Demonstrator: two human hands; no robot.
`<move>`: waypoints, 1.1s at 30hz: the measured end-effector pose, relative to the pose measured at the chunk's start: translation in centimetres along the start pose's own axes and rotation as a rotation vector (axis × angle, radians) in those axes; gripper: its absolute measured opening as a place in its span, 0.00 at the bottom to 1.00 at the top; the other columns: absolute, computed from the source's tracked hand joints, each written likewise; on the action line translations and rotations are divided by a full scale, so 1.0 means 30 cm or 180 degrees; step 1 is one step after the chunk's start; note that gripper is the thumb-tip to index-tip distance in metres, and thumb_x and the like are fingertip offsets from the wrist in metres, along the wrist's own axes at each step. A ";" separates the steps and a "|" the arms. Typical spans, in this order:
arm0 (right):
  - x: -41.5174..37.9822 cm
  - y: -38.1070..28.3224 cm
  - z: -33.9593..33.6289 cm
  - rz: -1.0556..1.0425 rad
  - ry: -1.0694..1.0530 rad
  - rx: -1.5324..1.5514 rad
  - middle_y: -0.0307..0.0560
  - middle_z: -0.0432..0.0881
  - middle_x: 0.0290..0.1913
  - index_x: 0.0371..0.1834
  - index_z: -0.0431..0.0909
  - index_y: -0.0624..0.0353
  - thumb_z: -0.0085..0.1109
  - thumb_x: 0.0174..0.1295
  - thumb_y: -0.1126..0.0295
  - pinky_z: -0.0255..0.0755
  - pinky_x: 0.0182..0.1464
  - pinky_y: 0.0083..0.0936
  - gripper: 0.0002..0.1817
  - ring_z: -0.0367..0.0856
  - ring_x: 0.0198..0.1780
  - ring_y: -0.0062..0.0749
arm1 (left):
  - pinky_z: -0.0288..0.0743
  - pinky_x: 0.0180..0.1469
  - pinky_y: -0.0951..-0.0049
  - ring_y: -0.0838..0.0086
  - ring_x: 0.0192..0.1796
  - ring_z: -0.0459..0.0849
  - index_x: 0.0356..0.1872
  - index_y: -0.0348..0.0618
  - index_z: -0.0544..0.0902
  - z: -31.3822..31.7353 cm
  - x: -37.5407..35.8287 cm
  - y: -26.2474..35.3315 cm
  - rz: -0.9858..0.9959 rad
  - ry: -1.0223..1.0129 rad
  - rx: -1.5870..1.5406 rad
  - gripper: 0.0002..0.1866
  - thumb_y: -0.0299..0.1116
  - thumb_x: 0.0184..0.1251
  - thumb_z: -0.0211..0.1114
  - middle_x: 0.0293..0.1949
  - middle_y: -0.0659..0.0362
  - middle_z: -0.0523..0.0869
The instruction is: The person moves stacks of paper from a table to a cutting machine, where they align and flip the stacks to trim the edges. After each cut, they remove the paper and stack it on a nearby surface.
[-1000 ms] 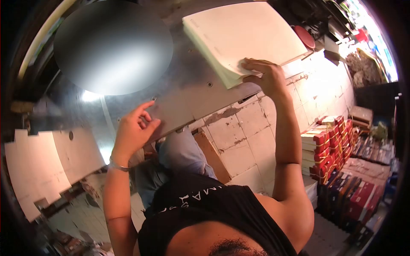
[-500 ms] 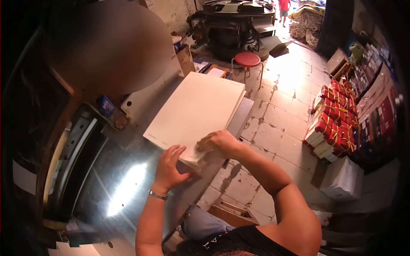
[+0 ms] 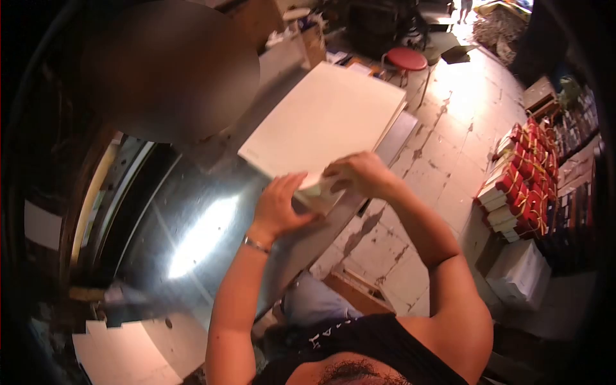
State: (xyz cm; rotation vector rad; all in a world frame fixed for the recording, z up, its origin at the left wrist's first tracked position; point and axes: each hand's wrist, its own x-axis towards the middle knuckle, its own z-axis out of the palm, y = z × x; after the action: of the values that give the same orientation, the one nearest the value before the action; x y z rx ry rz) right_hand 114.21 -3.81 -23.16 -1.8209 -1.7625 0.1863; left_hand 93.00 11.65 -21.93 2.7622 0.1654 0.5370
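A thick stack of large off-white paper sheets (image 3: 327, 115) lies on the metal table, with small print near its left corner. At its near right corner, the fingers of my right hand (image 3: 362, 174) are curled round the edge of the top paper, which looks bent up there. My left hand (image 3: 280, 204) rests against the near edge, its fingertips at the paper and its thumb spread wide. Some of the paper between my two hands is blurred, so how many sheets are raised cannot be made out.
The shiny metal table (image 3: 212, 192) reflects a bright light. A red stool (image 3: 407, 59) stands beyond it on the tiled floor (image 3: 449, 147). Red-covered bundles tied with yellow string (image 3: 523, 183) are piled at the right, above a white wrapped block (image 3: 520, 273). Cut card (image 3: 128, 353) lies lower left.
The view has shifted, so the stack and table sit differently in it. Both hands stay at the stack's near corner, and the paper there now shows more bent up between them.
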 end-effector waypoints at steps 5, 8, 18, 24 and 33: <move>-0.013 -0.038 0.000 0.0204 -0.0032 -0.0135 0.44 0.88 0.44 0.51 0.83 0.50 0.73 0.54 0.62 0.78 0.49 0.37 0.20 0.86 0.48 0.44 | 0.78 0.57 0.58 0.56 0.52 0.83 0.56 0.43 0.80 0.010 0.020 -0.004 -0.0090 0.0072 0.0016 0.37 0.54 0.47 0.80 0.48 0.53 0.85; -0.034 -0.048 0.014 0.0149 0.0269 -0.0048 0.45 0.87 0.48 0.52 0.83 0.50 0.74 0.54 0.61 0.77 0.51 0.40 0.21 0.85 0.51 0.44 | 0.78 0.53 0.58 0.57 0.48 0.84 0.52 0.43 0.81 0.046 0.027 -0.029 -0.0053 0.0219 0.0108 0.31 0.49 0.49 0.80 0.44 0.55 0.85; -0.222 -0.142 0.239 -0.0687 0.1225 -0.0059 0.47 0.81 0.59 0.58 0.78 0.54 0.76 0.49 0.50 0.64 0.71 0.46 0.35 0.76 0.65 0.44 | 0.80 0.39 0.60 0.54 0.36 0.85 0.42 0.46 0.83 0.052 0.077 -0.067 0.0005 0.0508 -0.0031 0.18 0.47 0.61 0.75 0.32 0.55 0.85; -0.146 -0.097 0.228 -0.0144 0.1024 -0.0469 0.53 0.79 0.60 0.59 0.77 0.57 0.74 0.48 0.42 0.61 0.75 0.43 0.40 0.74 0.67 0.48 | 0.81 0.40 0.63 0.58 0.37 0.87 0.42 0.45 0.84 0.032 0.088 -0.055 -0.0191 0.0332 0.0112 0.21 0.48 0.55 0.78 0.35 0.55 0.87; -0.140 -0.092 0.242 -0.0040 0.1233 -0.0493 0.54 0.78 0.60 0.61 0.75 0.60 0.72 0.47 0.37 0.62 0.72 0.42 0.45 0.73 0.66 0.50 | 0.81 0.41 0.61 0.58 0.39 0.86 0.45 0.47 0.82 0.094 0.062 -0.089 0.0363 0.0560 0.0631 0.19 0.48 0.62 0.73 0.38 0.56 0.85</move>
State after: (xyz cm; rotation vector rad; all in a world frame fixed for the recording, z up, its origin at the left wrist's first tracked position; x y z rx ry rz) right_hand 107.82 -5.68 -28.94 -1.8050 -1.5458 -0.2980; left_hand 95.66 13.67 -24.65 2.9271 0.1069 0.8364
